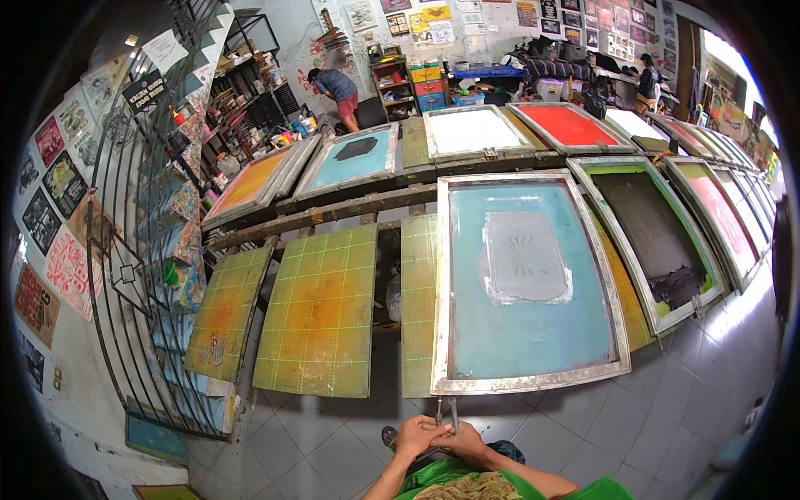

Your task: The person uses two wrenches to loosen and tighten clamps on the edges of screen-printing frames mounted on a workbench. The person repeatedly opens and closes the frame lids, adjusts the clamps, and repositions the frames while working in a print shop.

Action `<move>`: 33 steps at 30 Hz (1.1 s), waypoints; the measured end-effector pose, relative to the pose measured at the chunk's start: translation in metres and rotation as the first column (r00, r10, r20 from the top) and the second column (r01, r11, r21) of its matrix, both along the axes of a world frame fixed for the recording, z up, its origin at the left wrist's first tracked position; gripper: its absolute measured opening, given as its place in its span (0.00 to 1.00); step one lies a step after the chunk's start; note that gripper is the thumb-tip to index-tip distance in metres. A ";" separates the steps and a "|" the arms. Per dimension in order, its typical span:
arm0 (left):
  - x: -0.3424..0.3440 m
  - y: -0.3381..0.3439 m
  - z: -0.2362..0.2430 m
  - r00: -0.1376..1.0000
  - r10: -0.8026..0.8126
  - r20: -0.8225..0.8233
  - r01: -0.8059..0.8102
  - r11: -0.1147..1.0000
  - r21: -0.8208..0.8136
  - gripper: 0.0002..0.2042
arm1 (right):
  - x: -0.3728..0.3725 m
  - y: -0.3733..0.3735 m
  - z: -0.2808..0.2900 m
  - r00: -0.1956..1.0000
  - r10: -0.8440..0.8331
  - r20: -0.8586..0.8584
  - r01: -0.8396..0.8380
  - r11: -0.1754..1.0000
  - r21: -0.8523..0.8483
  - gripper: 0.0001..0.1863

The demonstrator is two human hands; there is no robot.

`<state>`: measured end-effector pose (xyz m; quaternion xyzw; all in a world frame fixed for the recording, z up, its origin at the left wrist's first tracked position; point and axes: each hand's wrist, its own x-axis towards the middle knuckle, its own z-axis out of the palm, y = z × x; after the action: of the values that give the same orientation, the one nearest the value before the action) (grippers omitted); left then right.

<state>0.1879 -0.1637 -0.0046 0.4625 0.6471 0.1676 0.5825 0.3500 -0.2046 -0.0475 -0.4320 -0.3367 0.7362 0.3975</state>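
Both my hands are close together just below the near edge of a silkscreen frame (533, 385). Its mesh (525, 342) is light blue, with a grey design area in the middle. My left hand (417, 435) is closed, its fingertips pinched beside a thin metal bolt (439, 409) below the frame edge. Closed fingers of my right hand (467, 442) meet the left ones around the lower end of a slim grey metal tool (454, 412), which looks like a spanner. What the left fingertips grip is hidden.
Yellow-green printing boards (317, 312) lie left of the frame. A dark-meshed screen (654, 229) stands to the right, and more screens line the far row, one red (572, 125). A person (337, 93) bends near the shelves. A metal stair railing (125, 275) rises at left.
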 end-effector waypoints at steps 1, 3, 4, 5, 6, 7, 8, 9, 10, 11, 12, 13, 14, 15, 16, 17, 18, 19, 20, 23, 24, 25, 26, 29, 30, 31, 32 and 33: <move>0.000 0.000 0.006 0.999 0.040 0.004 -0.040 0.999 -0.006 0.26 | -0.001 0.001 0.004 1.000 0.015 0.002 -0.015 1.000 -0.018 0.20; -0.005 0.000 0.000 0.997 0.016 -0.070 -0.014 0.999 0.036 0.25 | 0.010 0.006 0.013 0.979 0.194 0.066 -0.181 0.969 -0.167 0.20; -0.006 0.002 -0.002 0.994 0.001 -0.105 0.005 0.998 0.058 0.25 | 0.016 0.010 0.031 0.966 0.243 0.085 -0.224 0.956 -0.191 0.20; -0.005 0.001 0.005 0.997 0.000 -0.076 0.003 0.999 0.039 0.24 | 0.022 0.015 0.049 0.949 0.297 0.101 -0.271 0.938 -0.216 0.19; -0.002 -0.001 0.017 0.999 -0.001 -0.047 0.001 1.000 0.018 0.23 | 0.027 0.017 0.074 0.943 0.314 0.110 -0.290 0.937 -0.194 0.19; 0.000 -0.001 0.025 1.000 -0.006 -0.016 0.006 1.000 -0.001 0.23 | 0.028 0.017 0.071 0.951 0.304 0.065 -0.290 0.943 -0.161 0.19; -0.003 -0.002 0.018 0.998 -0.008 0.054 0.009 1.000 -0.014 0.23 | 0.029 0.016 0.068 0.955 0.296 0.017 -0.292 0.948 -0.126 0.19; -0.008 -0.003 0.004 0.992 -0.011 0.125 0.014 1.000 -0.026 0.22 | 0.027 0.014 0.031 0.960 0.266 -0.089 -0.273 0.958 -0.083 0.19; -0.008 -0.003 0.003 0.981 -0.011 0.195 0.019 0.999 -0.041 0.22 | 0.026 0.014 0.022 0.951 0.238 -0.196 -0.251 0.967 -0.047 0.19; -0.008 -0.004 0.002 0.963 0.019 0.268 -0.002 0.998 -0.065 0.21 | 0.029 0.014 0.014 0.950 0.249 -0.189 -0.263 0.964 -0.050 0.19; -0.008 -0.006 0.003 0.939 0.050 0.339 -0.021 0.996 -0.090 0.20 | 0.031 0.013 0.006 0.948 0.261 -0.181 -0.274 0.960 -0.052 0.20; -0.008 -0.005 0.006 0.910 0.082 0.407 -0.038 0.993 -0.113 0.19 | 0.032 0.015 0.005 0.946 0.274 -0.173 -0.286 0.957 -0.052 0.20; -0.009 -0.005 0.003 0.916 0.068 0.395 -0.022 0.993 -0.120 0.19 | 0.031 0.016 0.003 0.945 0.265 -0.190 -0.280 0.959 -0.053 0.20; -0.012 -0.004 -0.003 0.922 0.054 0.384 -0.005 0.992 -0.128 0.20 | 0.030 0.015 -0.001 0.944 0.256 -0.208 -0.273 0.961 -0.055 0.21; -0.012 -0.003 -0.003 0.927 0.038 0.372 0.014 0.991 -0.136 0.20 | 0.029 0.014 -0.004 0.943 0.245 -0.225 -0.264 0.963 -0.057 0.21; -0.012 -0.003 -0.003 0.934 0.013 0.358 0.027 0.994 -0.107 0.21 | 0.027 0.013 -0.008 0.960 0.222 -0.173 -0.238 0.968 -0.075 0.21; -0.011 -0.003 -0.002 0.939 -0.013 0.344 0.042 0.996 -0.077 0.21 | 0.024 0.012 -0.011 0.973 0.199 -0.120 -0.211 0.973 -0.090 0.21; -0.009 -0.002 0.001 0.944 -0.036 0.329 0.056 0.997 -0.050 0.22 | 0.022 0.012 -0.005 0.982 0.177 -0.066 -0.183 0.977 -0.107 0.21; -0.008 -0.002 0.005 0.966 -0.067 0.248 0.082 0.995 -0.049 0.22 | 0.020 0.012 0.001 0.986 0.167 -0.013 -0.168 0.980 -0.106 0.21; -0.003 0.000 0.016 0.995 -0.089 0.036 0.090 0.996 -0.019 0.24 | 0.016 0.009 0.010 0.990 0.113 0.090 -0.107 0.992 -0.062 0.20; 0.000 0.000 0.018 0.999 -0.045 -0.011 0.045 0.999 0.021 0.25 | 0.013 0.008 0.001 0.993 0.082 0.086 -0.080 0.997 -0.017 0.19; 0.000 -0.002 0.018 0.998 0.007 -0.057 -0.004 0.998 0.063 0.25 | 0.009 0.008 0.006 0.995 0.056 0.078 -0.059 0.998 0.029 0.19; -0.003 -0.002 0.015 0.999 0.005 -0.034 -0.003 0.998 0.059 0.25 | 0.008 0.007 0.010 0.989 0.082 0.121 -0.082 0.997 -0.011 0.18; -0.007 0.000 0.010 0.999 0.030 0.041 -0.031 0.999 0.026 0.26 | 0.009 0.006 0.016 0.983 0.142 0.118 -0.130 0.986 -0.100 0.16; -0.006 -0.001 0.012 0.996 0.061 0.069 -0.061 0.998 -0.006 0.26 | 0.008 0.006 0.003 0.989 0.145 0.031 -0.141 0.984 -0.111 0.16; -0.007 -0.002 0.014 0.991 0.095 0.094 -0.091 0.995 -0.041 0.26 | 0.008 0.006 0.002 0.987 0.148 -0.058 -0.154 0.980 -0.123 0.16; -0.009 -0.002 0.013 0.993 0.057 0.102 -0.055 0.998 -0.021 0.25 | 0.010 0.005 0.000 0.986 0.149 -0.077 -0.158 0.979 -0.129 0.16; -0.012 -0.001 0.010 0.994 0.019 0.109 -0.019 1.000 0.000 0.24 | 0.013 0.005 -0.001 0.984 0.150 -0.095 -0.162 0.978 -0.134 0.15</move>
<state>0.1756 -0.1646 0.0052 0.4468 0.6184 0.1983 0.6153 0.3626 -0.1991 -0.0481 -0.3997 -0.2996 0.8047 0.3209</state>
